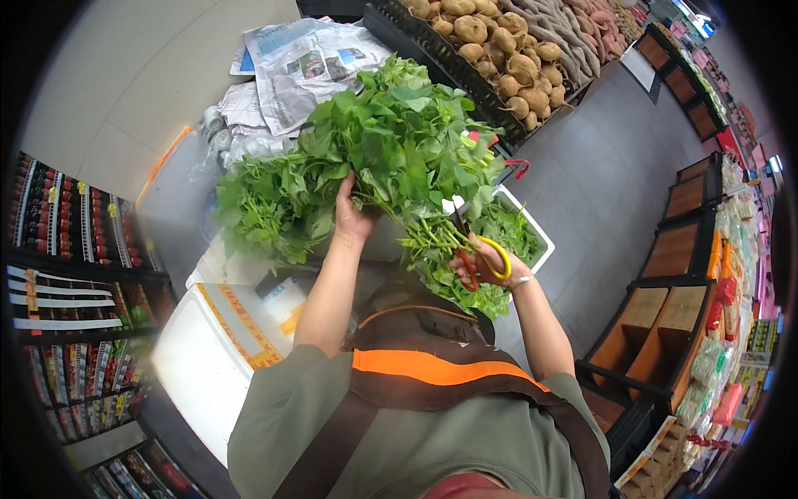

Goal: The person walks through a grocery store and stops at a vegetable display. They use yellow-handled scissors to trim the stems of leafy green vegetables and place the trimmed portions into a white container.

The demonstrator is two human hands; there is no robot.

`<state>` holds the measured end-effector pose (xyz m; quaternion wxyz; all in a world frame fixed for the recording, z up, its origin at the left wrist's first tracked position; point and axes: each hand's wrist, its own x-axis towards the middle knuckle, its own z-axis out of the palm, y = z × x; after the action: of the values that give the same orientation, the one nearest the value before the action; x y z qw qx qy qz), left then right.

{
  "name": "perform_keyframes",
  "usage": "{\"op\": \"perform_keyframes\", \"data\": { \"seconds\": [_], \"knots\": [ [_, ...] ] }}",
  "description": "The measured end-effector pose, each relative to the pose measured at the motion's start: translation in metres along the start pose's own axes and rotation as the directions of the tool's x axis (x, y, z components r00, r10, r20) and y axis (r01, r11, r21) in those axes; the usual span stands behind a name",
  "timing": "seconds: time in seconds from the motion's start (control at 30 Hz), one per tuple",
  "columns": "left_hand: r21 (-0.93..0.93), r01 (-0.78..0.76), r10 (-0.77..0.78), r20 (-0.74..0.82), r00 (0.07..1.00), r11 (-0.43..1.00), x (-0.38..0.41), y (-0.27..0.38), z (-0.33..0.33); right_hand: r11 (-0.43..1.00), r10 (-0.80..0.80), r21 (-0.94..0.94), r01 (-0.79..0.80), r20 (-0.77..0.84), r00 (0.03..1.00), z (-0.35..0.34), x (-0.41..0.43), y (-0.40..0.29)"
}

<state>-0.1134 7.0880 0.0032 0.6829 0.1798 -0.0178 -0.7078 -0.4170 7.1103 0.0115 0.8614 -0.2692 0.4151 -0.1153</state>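
My left hand (356, 215) grips a bunch of leafy greens (380, 150) by its underside, with some fingers hidden in the foliage. My right hand (483, 265) holds scissors (500, 254) with one yellow and one red handle loop. Their dark blades point up and away from me, beside the cut-looking ends of green stems (433, 236). Whether the blades touch the stems cannot be told. More greens (271, 215) spread out to the left. Below and right of the scissors, greens lie in a white foam box (543, 242).
Newspaper sheets (318, 62) lie beyond the greens, beside clear plastic (249, 145). A closed white foam box (202, 362) with printed tape stands at left. Crates of brown root vegetables (499, 50) border the far side. Shelves flank me: packaged goods (68, 218) left, wooden bins (648, 337) right.
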Motion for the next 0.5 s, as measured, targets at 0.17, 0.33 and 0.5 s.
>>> {"op": "perform_keyframes", "data": {
  "seconds": [0.17, 0.33, 0.5],
  "knots": [
    [0.371, -0.016, 0.078, -0.152, 0.985, 0.928, 0.022, 0.018, -0.008, 0.997, 0.067, -0.020, -0.074, -0.246, 0.967, -0.043, -0.022, 0.051],
    [0.732, 0.386, 0.166, -0.557, 0.814, 0.561, 0.044, -0.008, -0.058, 0.971, 0.066, -0.188, -0.145, -0.372, 0.926, -0.048, -0.033, 0.086],
    [0.657, 0.462, 0.124, -0.644, 0.755, 0.596, 0.029, -0.006, -0.094, 0.985, -0.092, -0.158, 0.068, -0.152, 0.984, -0.014, -0.026, 0.070]
  ]
}}
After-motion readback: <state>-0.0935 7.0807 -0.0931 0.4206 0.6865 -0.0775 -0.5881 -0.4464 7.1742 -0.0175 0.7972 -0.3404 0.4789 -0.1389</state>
